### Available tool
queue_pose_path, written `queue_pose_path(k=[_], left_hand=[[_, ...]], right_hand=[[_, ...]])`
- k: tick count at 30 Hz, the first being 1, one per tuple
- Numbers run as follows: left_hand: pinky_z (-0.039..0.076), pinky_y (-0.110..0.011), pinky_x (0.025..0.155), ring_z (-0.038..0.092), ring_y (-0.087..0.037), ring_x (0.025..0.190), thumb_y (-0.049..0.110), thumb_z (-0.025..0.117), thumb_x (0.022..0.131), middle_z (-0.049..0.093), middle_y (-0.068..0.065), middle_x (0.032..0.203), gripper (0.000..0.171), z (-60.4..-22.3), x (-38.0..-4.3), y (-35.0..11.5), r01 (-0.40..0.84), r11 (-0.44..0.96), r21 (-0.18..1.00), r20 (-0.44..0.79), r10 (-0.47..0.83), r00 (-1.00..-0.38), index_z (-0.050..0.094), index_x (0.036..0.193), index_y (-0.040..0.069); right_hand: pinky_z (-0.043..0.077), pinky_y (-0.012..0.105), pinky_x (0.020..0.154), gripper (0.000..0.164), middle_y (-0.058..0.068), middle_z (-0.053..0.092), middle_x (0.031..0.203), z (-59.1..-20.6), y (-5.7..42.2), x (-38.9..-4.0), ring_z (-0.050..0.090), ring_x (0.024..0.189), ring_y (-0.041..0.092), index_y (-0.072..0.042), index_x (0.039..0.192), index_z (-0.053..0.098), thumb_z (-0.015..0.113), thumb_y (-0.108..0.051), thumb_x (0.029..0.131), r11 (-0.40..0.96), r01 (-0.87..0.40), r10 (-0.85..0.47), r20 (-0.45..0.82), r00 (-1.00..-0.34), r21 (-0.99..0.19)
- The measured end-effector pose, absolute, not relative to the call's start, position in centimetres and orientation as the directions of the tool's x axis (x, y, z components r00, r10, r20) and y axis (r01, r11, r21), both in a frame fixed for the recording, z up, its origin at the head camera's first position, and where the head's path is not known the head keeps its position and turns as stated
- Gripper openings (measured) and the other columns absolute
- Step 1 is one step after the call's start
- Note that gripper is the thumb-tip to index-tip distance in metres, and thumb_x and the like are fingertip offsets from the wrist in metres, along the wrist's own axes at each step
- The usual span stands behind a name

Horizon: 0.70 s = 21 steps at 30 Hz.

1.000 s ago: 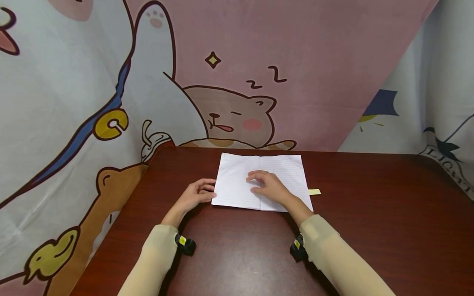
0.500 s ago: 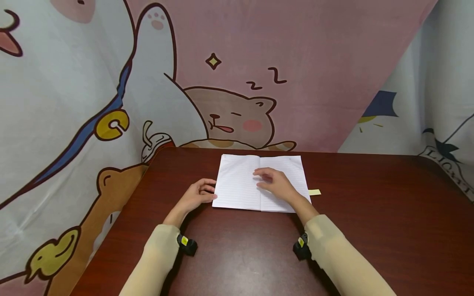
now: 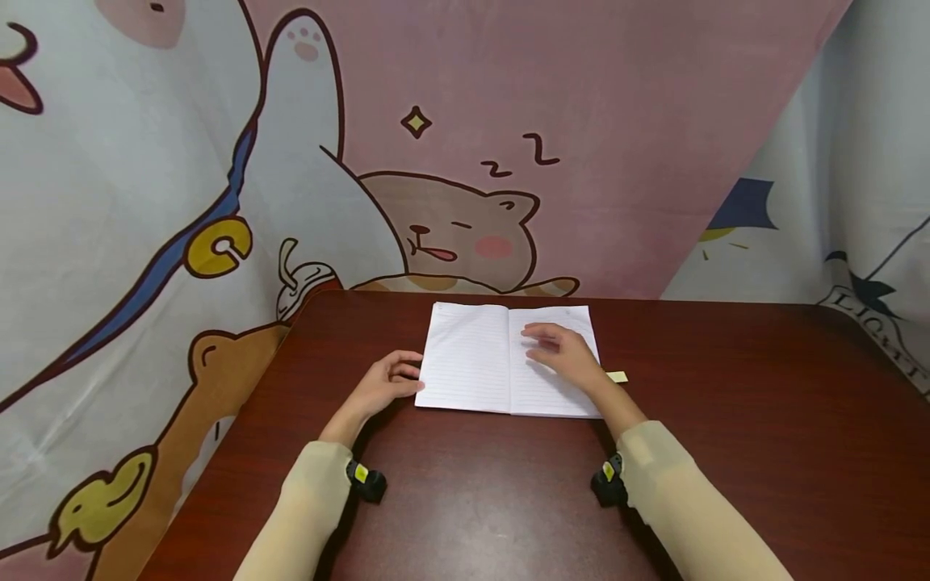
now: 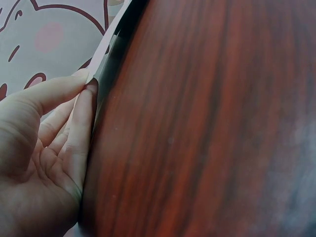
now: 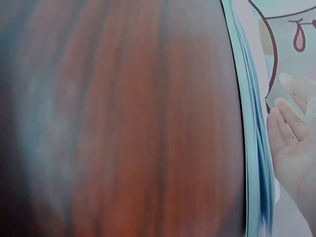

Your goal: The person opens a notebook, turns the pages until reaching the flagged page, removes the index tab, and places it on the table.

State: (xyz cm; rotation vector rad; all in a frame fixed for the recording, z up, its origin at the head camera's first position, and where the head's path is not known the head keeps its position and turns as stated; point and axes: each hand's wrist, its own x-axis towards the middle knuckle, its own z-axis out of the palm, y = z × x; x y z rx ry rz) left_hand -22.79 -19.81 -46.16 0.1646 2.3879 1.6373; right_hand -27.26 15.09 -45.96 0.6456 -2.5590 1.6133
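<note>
An open notebook (image 3: 472, 363) with lined white pages lies on the dark red-brown table (image 3: 465, 500). At its left edge my left hand (image 3: 385, 382) pinches the pages; the left wrist view shows the thumb (image 4: 59, 92) above the notebook's edge (image 4: 103, 54) and a finger beneath it. Over the right page is my right hand (image 3: 570, 355), its fingers loosely bent with nothing between them. In the right wrist view its relaxed fingers (image 5: 286, 121) appear beyond the notebook's layered page edges (image 5: 256, 143). A pale yellow tab (image 3: 617, 377) sticks out past the notebook's right side.
A cartoon-printed cloth (image 3: 617, 145) hangs behind the table's far edge and along the left side. Another stretch of printed cloth (image 3: 879, 177) drapes at the right. Each wrist carries a small black camera (image 3: 369, 482) below a cream sleeve (image 3: 298, 516).
My right hand has moved right across the notebook, from near the centre fold to over the right page. The left hand keeps its hold at the left edge.
</note>
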Motion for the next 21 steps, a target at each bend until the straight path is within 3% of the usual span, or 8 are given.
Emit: queue_pose_path(k=[6, 13, 17, 21], left_hand=[[0.056, -0.026, 0.082, 0.061, -0.012, 0.088, 0.007, 0.070, 0.092, 0.062, -0.020, 0.116, 0.049, -46.1, -22.7, -19.8, -0.038, 0.367, 0.929, -0.129, 0.227, -0.965, 0.052, 0.137, 0.002], [0.057, -0.027, 0.082, 0.062, -0.011, 0.088, 0.007, 0.070, 0.092, 0.062, -0.020, 0.115, 0.048, -46.1, -22.7, -19.8, -0.038, 0.369, 0.929, -0.128, 0.221, -0.967, 0.053, 0.137, 0.002], [0.057, -0.027, 0.083, 0.062, -0.011, 0.088, 0.008, 0.070, 0.092, 0.062, -0.020, 0.116, 0.049, -46.1, -22.7, -19.8, -0.046, 0.373, 0.927, -0.135, 0.217, -0.967, 0.053, 0.137, 0.003], [0.057, -0.028, 0.083, 0.061, -0.011, 0.089, 0.009, 0.070, 0.092, 0.062, -0.020, 0.117, 0.049, -46.1, -22.7, -19.8, -0.050, 0.377, 0.925, -0.140, 0.215, -0.966, 0.053, 0.138, 0.003]], right_hand=[[0.045, 0.050, 0.107, 0.037, 0.028, 0.060, 0.133, -46.0, 16.5, -27.3, 0.057, 0.124, 0.042, 0.010, 0.124, 0.063, 0.071, 0.001, 0.089, 0.345, -0.370, -0.296, 0.274, -0.915, -0.862], [0.046, 0.046, 0.107, 0.034, 0.024, 0.063, 0.130, -45.8, 17.9, -27.5, 0.059, 0.123, 0.038, 0.006, 0.121, 0.066, 0.072, -0.003, 0.090, 0.422, -0.345, -0.243, 0.262, -0.934, -0.838], [0.048, 0.022, 0.103, 0.033, 0.023, 0.064, 0.130, -45.9, 18.6, -27.6, 0.059, 0.123, 0.037, 0.005, 0.121, 0.067, 0.072, -0.006, 0.090, 0.463, -0.342, -0.226, 0.264, -0.938, -0.818], [0.038, -0.001, 0.091, 0.034, 0.022, 0.063, 0.132, -45.8, 19.1, -27.6, 0.058, 0.125, 0.034, 0.004, 0.122, 0.067, 0.072, -0.006, 0.090, 0.460, -0.328, -0.214, 0.255, -0.943, -0.826]])
